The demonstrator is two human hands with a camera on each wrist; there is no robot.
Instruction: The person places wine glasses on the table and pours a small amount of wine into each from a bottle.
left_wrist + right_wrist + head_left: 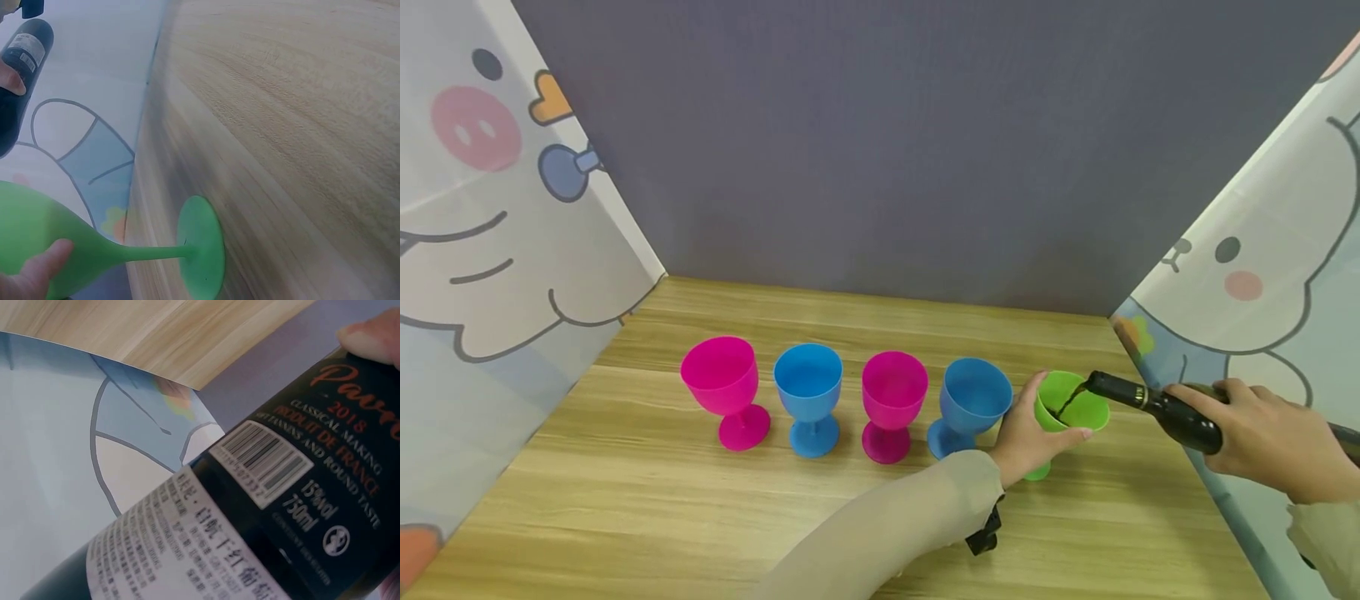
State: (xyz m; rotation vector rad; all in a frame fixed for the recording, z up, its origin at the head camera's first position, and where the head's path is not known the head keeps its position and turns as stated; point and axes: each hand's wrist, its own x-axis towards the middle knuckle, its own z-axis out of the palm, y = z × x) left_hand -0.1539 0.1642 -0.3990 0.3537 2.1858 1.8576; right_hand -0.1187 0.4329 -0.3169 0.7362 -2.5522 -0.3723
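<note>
My left hand (1028, 432) grips the bowl of a green goblet (1092, 410) at the right end of a row of cups. In the left wrist view the goblet's round foot (203, 250) is at the wooden tabletop and my thumb lies along the bowl. My right hand (1273, 437) holds a dark wine bottle (1183, 422) by its body, tilted with its neck over the green rim. A thin dark stream (1070, 402) runs from the mouth into the goblet. The right wrist view shows the bottle's printed label (181, 544) close up.
Left of the green goblet stand a blue goblet (976, 396), a pink goblet (894, 392), another blue goblet (808, 383) and another pink goblet (720, 377). They share the wooden table (647, 500). A grey panel (880, 150) rises behind, with cartoon-printed walls on both sides.
</note>
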